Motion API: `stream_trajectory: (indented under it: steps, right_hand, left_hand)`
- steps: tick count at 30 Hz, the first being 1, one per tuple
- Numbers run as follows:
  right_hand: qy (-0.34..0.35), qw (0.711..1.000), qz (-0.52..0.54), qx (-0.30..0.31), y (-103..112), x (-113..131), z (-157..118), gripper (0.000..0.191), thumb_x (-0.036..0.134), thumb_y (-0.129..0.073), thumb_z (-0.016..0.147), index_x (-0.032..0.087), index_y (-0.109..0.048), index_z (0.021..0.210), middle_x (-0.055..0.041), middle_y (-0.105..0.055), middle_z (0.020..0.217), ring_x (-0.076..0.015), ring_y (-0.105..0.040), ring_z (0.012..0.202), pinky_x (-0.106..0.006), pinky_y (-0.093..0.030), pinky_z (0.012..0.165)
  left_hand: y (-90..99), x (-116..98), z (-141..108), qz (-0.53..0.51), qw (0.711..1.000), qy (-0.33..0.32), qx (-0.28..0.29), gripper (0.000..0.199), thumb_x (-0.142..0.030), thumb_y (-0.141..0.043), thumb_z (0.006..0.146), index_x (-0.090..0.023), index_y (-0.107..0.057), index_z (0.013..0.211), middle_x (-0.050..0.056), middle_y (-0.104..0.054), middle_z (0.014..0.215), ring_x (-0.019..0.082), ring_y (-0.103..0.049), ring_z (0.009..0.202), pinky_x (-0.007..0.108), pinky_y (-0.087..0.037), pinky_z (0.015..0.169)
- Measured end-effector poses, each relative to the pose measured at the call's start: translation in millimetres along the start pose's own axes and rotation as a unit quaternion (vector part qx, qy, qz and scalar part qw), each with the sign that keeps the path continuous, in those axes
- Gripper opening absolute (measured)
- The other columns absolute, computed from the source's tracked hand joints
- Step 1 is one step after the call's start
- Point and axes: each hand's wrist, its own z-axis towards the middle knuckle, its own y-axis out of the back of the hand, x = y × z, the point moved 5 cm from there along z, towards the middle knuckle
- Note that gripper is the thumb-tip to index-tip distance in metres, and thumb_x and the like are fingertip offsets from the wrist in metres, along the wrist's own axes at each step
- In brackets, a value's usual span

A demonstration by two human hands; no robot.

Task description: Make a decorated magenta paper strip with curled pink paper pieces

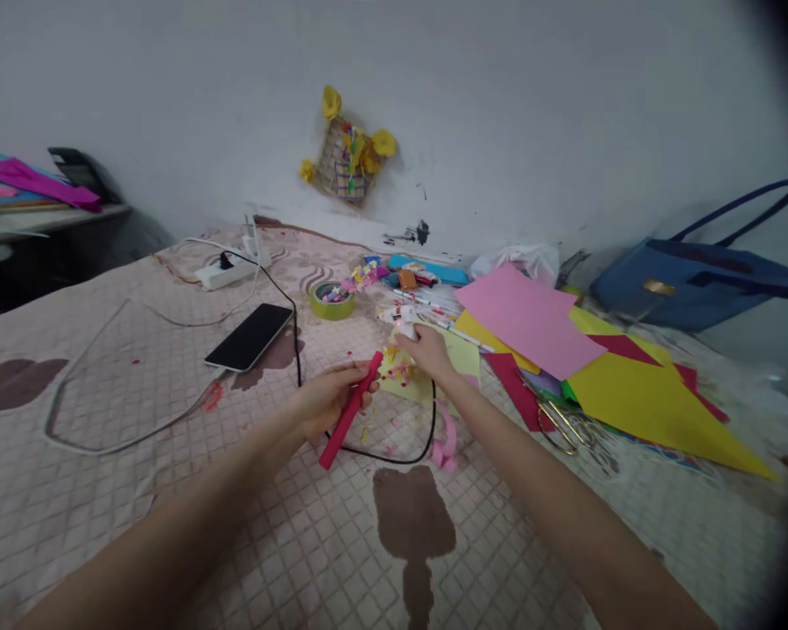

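My left hand [334, 398] is closed around a rolled red paper tube [349, 413], which slants from lower left to upper right. Just beyond it, my right hand [426, 348] grips a white glue gun [405, 325] with a small red light on it. A black cord [432, 420] runs from under the right hand, loops below both hands and goes on toward the back. Under the glue gun lies a pale yellow sheet [460, 354] scattered with small pink and yellow paper bits. A curled pink paper strip [445, 442] rests beside the cord.
Left of my hands are a phone [249, 337] with a white cable and a power strip [229, 271]. A green tape roll [332, 302] stands behind. On the right lie coloured sheets [531, 319], gold-handled scissors [558, 424] and a blue handbag [689, 276].
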Motion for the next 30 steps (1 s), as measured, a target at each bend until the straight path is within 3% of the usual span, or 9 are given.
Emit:
stream_trajectory:
  steps: [8,14,30]
  right_hand:
    - [0.077,0.993,0.082,0.021,22,17,-30,0.027,0.043,-0.046,0.08,0.017,-0.054,0.076,-0.0017,-0.054,0.069,-0.0156,-0.045,0.061,-0.026,-0.034,0.055]
    - [0.123,0.986,0.103,0.056,21,26,-49,0.019,0.035,-0.048,0.08,0.018,-0.053,0.073,-0.0025,-0.055,0.07,-0.0182,-0.049,0.065,-0.029,-0.037,0.061]
    - [0.15,0.981,0.11,0.058,17,30,-53,0.019,0.034,-0.047,0.083,0.017,-0.055,0.08,-0.005,-0.058,0.079,-0.0197,-0.051,0.072,-0.03,-0.039,0.067]
  left_hand:
    - [17.4,-21,8,-0.015,0.997,-0.052,-0.059,0.009,-0.007,-0.047,0.084,-0.012,-0.054,0.082,0.004,-0.058,0.07,0.007,-0.056,0.057,0.014,-0.046,0.048]
    - [24.2,-30,10,-0.013,0.995,-0.067,-0.079,0.012,-0.008,-0.043,0.086,-0.01,-0.053,0.08,0.004,-0.056,0.064,0.006,-0.054,0.051,0.014,-0.046,0.047]
    - [26.9,-34,11,-0.01,0.99,-0.093,-0.102,0.013,-0.006,-0.044,0.085,-0.01,-0.052,0.077,0.006,-0.058,0.064,0.009,-0.057,0.053,0.016,-0.047,0.046]
